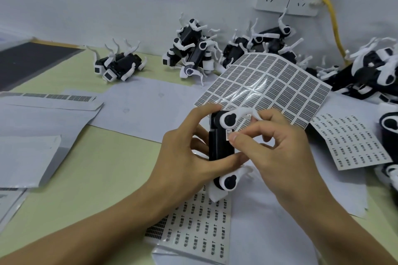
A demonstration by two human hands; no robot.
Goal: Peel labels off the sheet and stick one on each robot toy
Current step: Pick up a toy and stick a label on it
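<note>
My left hand [185, 146] grips a black robot toy [218, 146] with white legs, held upright over the table's middle. My right hand [277, 146] pinches a small white label [228, 133] against the toy's right side with thumb and forefinger. Behind the hands a curled label sheet [269, 86] of dark printed rectangles lifts off the table. Two more label sheets with small printed text lie flat, one at the right [353, 140] and one under my wrists [200, 228].
Robot toys lie along the wall: a pair at the back left [118, 66], a pile at the centre [191, 51], another behind the sheet [267, 43], a heap at the right [370, 73]. White papers [43, 118] cover the left. A yellow cable [336, 28] hangs from wall sockets.
</note>
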